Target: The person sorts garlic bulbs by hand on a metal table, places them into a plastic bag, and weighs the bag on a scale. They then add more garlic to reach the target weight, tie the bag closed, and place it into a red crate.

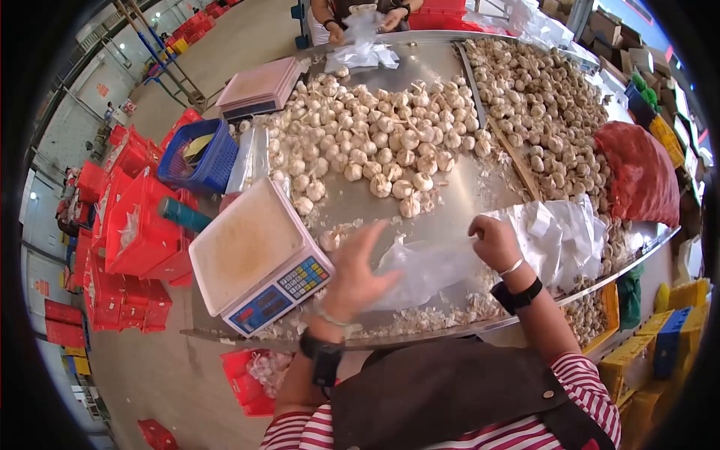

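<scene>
Our right hand [495, 241] pinches the clear plastic bag [435, 266] on the steel worktop [465, 191]. The bag stretches leftward to our left hand [356, 274], fingers spread wide on it. The garlic pile [375, 142] lies beyond.

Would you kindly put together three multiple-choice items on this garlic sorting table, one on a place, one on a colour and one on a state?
1. Where is the weighing scale?
A. to the left of the hands
B. on the garlic heap
C. under the red sack

2. What colour is the basket beyond the scale?
A. yellow
B. blue
C. green

3. What is the right hand doing?
A. resting flat on the table
B. pressing scale keys
C. gripping a clear plastic bag

Answers: 1 A, it sits at the table's left edge beside the left hand; 2 B, its mesh is blue; 3 C, its fingers are closed on the bag's edge.
</scene>
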The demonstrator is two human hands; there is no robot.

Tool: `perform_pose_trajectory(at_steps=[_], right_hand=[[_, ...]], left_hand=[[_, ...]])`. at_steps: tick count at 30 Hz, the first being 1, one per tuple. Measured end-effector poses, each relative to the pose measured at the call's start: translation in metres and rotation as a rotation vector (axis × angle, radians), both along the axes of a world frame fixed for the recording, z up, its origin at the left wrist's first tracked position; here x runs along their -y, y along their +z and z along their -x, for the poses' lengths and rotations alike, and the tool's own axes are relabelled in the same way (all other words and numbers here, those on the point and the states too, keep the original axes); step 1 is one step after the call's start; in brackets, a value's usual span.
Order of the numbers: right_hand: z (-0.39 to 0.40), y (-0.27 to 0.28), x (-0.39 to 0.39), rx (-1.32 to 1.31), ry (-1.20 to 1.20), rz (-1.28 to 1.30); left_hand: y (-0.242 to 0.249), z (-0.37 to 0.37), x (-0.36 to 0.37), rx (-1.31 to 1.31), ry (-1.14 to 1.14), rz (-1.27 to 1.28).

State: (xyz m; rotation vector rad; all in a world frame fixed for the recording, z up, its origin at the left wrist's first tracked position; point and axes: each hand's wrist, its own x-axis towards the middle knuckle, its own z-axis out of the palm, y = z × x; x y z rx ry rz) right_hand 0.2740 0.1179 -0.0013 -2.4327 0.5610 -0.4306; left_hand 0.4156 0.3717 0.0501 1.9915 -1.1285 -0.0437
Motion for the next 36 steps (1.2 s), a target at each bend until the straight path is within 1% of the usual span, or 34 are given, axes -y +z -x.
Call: perform_pose_trajectory(at_steps=[1,2,4,6,8,9,10,12,13,14,15,16,17,18,19,20,21,22,23,24,25,26,27,28,29,30,32,33,34,35,36], right_hand=[[-0.004,0.009,-0.013,-0.021,0.016,-0.09],[-0.008,0.019,-0.026,-0.02,0.017,-0.084],[-0.012,0.038,-0.046,-0.014,-0.018,-0.198],[-0.009,0.04,-0.051,0.018,-0.046,-0.159],[0.0,0.03,-0.041,0.084,-0.026,-0.008],[0.006,0.019,-0.035,0.011,-0.023,0.058],[0.014,0.007,-0.027,0.009,-0.031,0.059],[0.028,-0.021,-0.007,-0.248,0.063,0.185],[0.034,-0.037,0.004,-0.249,0.061,0.188],[0.039,-0.054,0.014,-0.295,0.053,-0.225],[0.037,-0.068,0.025,-0.334,0.043,-0.64],[0.029,-0.076,0.034,-0.342,0.046,-0.639],[0.019,-0.084,0.044,-0.417,-0.039,-0.756],[0.006,-0.094,0.054,-0.491,-0.125,-0.873],[-0.016,-0.104,0.063,-0.527,-0.145,-0.797],[-0.036,-0.111,0.073,-0.582,-0.165,-0.651],[-0.058,-0.125,0.083,-0.532,-0.132,-0.452],[-0.082,-0.134,0.091,-0.476,-0.1,-0.255],[-0.102,-0.141,0.104,-0.475,-0.094,-0.267],[-0.127,-0.135,0.119,-0.485,-0.127,-0.313],[-0.151,-0.135,0.137,-0.497,-0.159,-0.36],[-0.175,-0.15,0.157,-0.543,-0.205,-0.352],[-0.192,-0.132,0.162,-0.489,-0.199,-0.341],[-0.206,-0.137,0.171,-0.27,-0.118,-0.208],[-0.219,-0.141,0.181,-0.307,-0.24,-0.093],[-0.229,-0.167,0.205,-0.251,-0.17,-0.049],[-0.244,-0.15,0.201,-0.263,-0.218,-0.04],[-0.248,-0.149,0.203,-0.163,-0.21,-0.117],[-0.252,-0.142,0.202,-0.061,-0.201,-0.189],[-0.254,-0.133,0.201,-0.015,-0.236,-0.264],[-0.256,-0.136,0.205,0.041,-0.261,-0.325]], left_hand=[[0.009,0.012,0.02,-0.103,-0.075,0.151],[0.005,0.023,0.033,-0.102,-0.075,0.157],[-0.013,0.033,0.05,0.064,-0.139,-0.258],[-0.053,0.027,0.046,0.045,-0.156,-0.225],[-0.075,0.023,0.036,0.03,-0.181,-0.198],[-0.08,0.02,0.025,-0.027,-0.148,-0.094],[-0.086,0.015,0.013,-0.085,-0.112,0.01],[-0.104,-0.001,-0.012,-0.842,-0.038,-0.039],[-0.115,-0.01,-0.021,-0.927,0.011,-0.056],[-0.125,-0.02,-0.026,-1.012,0.064,-0.073],[-0.136,-0.031,-0.026,-1.015,0.065,-0.07],[-0.146,-0.04,-0.024,-0.994,0.173,-0.159],[-0.157,-0.047,-0.019,-0.973,0.284,-0.248],[-0.166,-0.056,-0.01,-0.98,0.293,-0.246],[-0.171,-0.069,0.002,-0.656,0.325,-0.419],[-0.176,-0.083,0.015,-0.323,0.348,-0.583],[-0.179,-0.097,0.029,-0.275,0.397,-0.605],[-0.172,-0.113,0.046,-0.271,0.407,-0.61],[-0.165,-0.129,0.062,-0.296,0.495,-0.635],[-0.162,-0.146,0.079,-0.323,0.584,-0.66],[-0.171,-0.168,0.092,-0.321,0.589,-0.667],[-0.173,-0.187,0.107,-0.35,0.606,-0.635],[-0.175,-0.205,0.122,-0.38,0.623,-0.605],[-0.178,-0.221,0.133,-0.38,0.629,-0.619],[-0.182,-0.233,0.142,-0.412,0.671,-0.574],[-0.183,-0.245,0.149,-0.439,0.71,-0.529],[-0.174,-0.261,0.174,-0.438,0.748,-0.548],[-0.168,-0.268,0.182,-0.45,0.733,-0.565],[-0.172,-0.274,0.188,-0.447,0.733,-0.577],[-0.175,-0.278,0.192,-0.312,0.689,-0.475],[-0.178,-0.282,0.195,-0.179,0.64,-0.375]])
